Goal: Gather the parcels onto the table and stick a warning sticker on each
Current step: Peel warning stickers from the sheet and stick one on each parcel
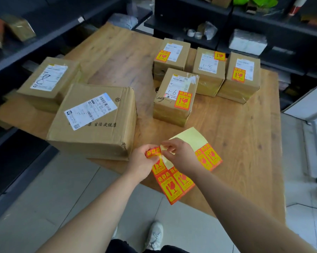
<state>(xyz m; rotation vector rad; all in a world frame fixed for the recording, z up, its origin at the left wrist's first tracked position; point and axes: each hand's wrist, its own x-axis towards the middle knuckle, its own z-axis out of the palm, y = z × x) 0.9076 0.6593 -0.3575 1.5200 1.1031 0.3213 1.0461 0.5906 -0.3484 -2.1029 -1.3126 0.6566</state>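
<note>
A warning sticker (152, 152) is pinched by the left hand (142, 162); the sticker sheet (174, 185) is gripped by the right hand (181, 155), over the near edge of the table (245, 143). Four stickered parcels (174, 99) are grouped beyond; two more parcels (94, 121) are set to the left.

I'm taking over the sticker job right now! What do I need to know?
Left hand pinches a partly peeled sticker. Right hand pinches the sticker sheet over the table edge.
All six parcels are on the table.
Done: the four small parcels on the right have stickers.
Left: the big box and the left box behind it show none.
</note>
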